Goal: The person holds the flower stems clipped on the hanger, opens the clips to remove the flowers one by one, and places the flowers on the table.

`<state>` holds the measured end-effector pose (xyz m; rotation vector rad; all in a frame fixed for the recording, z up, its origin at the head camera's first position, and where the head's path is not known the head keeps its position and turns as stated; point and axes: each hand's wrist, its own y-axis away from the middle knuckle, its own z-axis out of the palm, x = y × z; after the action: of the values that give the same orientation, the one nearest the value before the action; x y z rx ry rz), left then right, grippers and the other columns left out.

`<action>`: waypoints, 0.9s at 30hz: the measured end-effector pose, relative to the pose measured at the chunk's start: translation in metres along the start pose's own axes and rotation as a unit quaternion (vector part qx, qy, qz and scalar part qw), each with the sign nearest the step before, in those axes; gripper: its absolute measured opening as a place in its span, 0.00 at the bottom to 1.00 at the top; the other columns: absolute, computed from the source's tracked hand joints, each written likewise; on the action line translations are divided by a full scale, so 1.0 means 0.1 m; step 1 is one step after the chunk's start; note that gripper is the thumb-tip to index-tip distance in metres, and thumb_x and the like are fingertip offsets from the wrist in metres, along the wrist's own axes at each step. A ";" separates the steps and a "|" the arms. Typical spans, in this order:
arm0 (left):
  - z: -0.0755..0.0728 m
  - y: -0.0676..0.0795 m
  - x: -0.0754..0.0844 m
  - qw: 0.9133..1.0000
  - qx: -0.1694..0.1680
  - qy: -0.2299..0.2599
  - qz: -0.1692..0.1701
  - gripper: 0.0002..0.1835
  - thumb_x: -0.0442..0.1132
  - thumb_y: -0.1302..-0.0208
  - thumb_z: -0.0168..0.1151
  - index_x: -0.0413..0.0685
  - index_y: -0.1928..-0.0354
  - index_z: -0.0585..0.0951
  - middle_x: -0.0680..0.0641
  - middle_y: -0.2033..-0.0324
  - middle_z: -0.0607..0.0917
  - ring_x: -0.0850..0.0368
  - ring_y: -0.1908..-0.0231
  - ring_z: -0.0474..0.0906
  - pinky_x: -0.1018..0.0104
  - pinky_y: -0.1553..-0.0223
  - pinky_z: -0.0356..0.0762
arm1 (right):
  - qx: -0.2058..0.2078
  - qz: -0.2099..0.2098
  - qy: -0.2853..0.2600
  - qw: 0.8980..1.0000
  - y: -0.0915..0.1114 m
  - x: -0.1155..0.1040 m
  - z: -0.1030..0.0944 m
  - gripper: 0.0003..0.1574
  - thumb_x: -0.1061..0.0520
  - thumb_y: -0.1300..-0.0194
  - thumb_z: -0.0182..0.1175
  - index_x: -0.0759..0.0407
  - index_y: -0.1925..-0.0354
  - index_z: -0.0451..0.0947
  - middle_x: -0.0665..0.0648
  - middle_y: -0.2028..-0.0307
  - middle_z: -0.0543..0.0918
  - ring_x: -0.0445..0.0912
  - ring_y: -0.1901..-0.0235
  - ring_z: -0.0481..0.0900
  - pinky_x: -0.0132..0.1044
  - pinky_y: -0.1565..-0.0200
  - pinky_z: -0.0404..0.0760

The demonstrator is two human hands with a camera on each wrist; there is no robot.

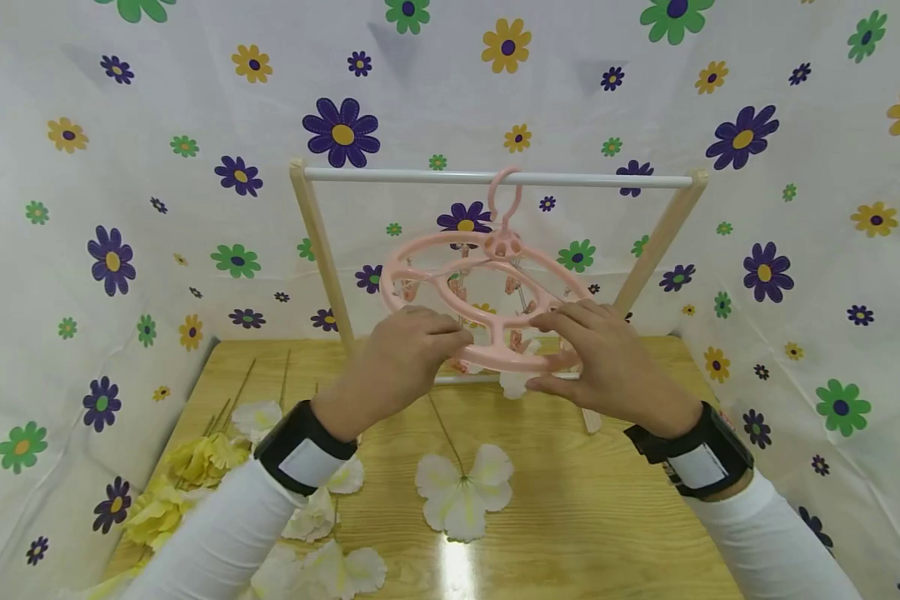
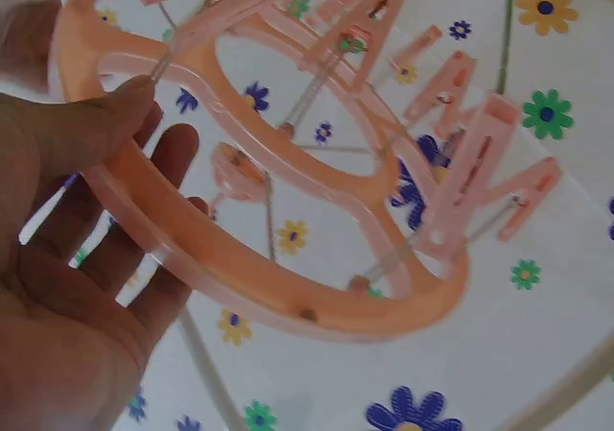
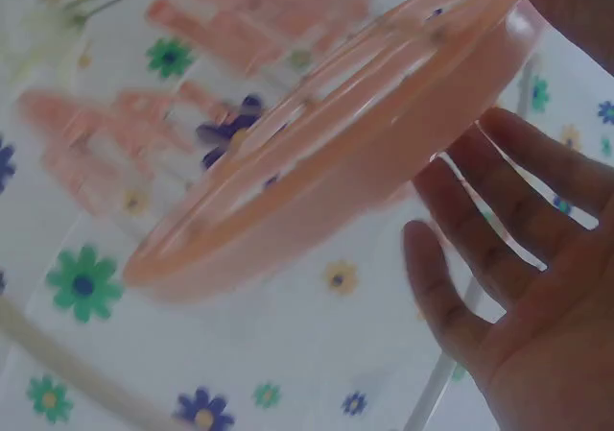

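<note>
The pink hanger [image 1: 497, 335] tilts at the rack's far white bar [image 1: 390, 176], pegs [image 2: 475, 177] dangling beneath. The left hand [image 1: 405, 354] pinches its near left rim, thumb opposite fingers, while the right hand [image 1: 607, 362] holds the near right rim between thumb and spread fingers. Nearer lies a white flower [image 1: 463, 496], yellow flowers [image 1: 202, 458] to its left.

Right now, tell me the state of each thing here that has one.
Pink oval clip hanger, hooked over white rod, tilted
Pink clothespins, dangling
Left hand, gripping the hanger
Right hand, holding the hanger
Wooden-post rack, standing
Central white flower, lying face up on tabletop
Other white flowers, lying at left
Yellow flowers, lying at left
</note>
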<state>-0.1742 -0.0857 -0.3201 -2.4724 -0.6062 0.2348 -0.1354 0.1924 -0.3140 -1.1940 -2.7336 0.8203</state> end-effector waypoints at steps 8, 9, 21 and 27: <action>0.03 0.19 -0.31 0.986 0.035 0.163 -0.015 0.12 0.23 0.42 0.72 0.41 0.57 0.88 0.46 0.59 0.87 0.49 0.57 0.83 0.59 0.54 0.82 | -0.005 -0.017 0.018 1.000 0.22 0.09 -0.02 0.15 0.58 0.46 0.78 0.58 0.61 0.85 0.52 0.66 0.84 0.50 0.62 0.78 0.49 0.55 0.74; 0.04 0.21 -0.33 0.986 0.036 0.164 -0.020 0.13 0.24 0.42 0.72 0.42 0.56 0.88 0.46 0.58 0.87 0.49 0.56 0.83 0.59 0.52 0.82 | 0.005 -0.023 0.015 1.000 0.23 0.08 -0.02 0.15 0.59 0.46 0.78 0.59 0.61 0.85 0.52 0.66 0.84 0.50 0.62 0.78 0.49 0.55 0.74; 0.34 0.68 -0.06 0.911 0.248 0.156 -0.289 0.14 0.26 0.40 0.70 0.35 0.51 0.86 0.38 0.58 0.86 0.43 0.55 0.83 0.50 0.52 0.79 | 0.038 0.014 0.037 0.999 0.38 0.21 0.08 0.18 0.63 0.48 0.78 0.61 0.58 0.84 0.57 0.61 0.86 0.56 0.56 0.80 0.55 0.50 0.72; 0.92 0.91 0.12 0.814 0.136 0.293 -0.482 0.23 0.37 0.32 0.67 0.30 0.40 0.78 0.35 0.54 0.85 0.42 0.56 0.85 0.50 0.55 0.84 | 0.048 0.022 0.027 0.998 0.42 0.24 0.13 0.29 0.64 0.48 0.77 0.67 0.47 0.82 0.62 0.52 0.85 0.59 0.47 0.78 0.57 0.43 0.72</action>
<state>-0.1567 -0.1011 -0.4483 -1.5460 -1.3113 -0.7538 -0.1276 0.2269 -0.3495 -1.2421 -2.6039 0.8986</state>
